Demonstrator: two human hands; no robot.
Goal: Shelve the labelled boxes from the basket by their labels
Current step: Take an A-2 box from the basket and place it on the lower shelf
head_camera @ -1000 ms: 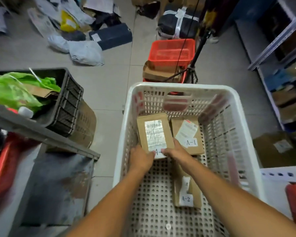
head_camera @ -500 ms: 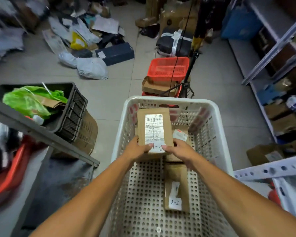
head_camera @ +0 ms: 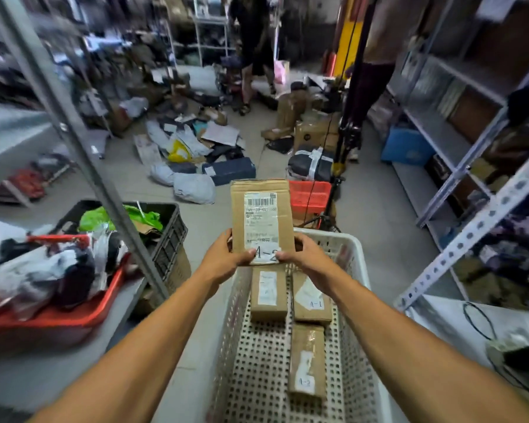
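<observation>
Both hands, your left hand (head_camera: 223,257) and right hand (head_camera: 303,257), pinch the A-2 box (head_camera: 261,221) by its near end above the basket (head_camera: 345,248); that shallow grip could let it tip forward.

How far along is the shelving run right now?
Done: no task box visibly shelved yet. In hand: left hand and right hand grip the held box, handwritten A-2, lifted above the white basket. Left: three boxes in the basket, an A-1 box, a second A-2 box and a blurred-label box.
</observation>
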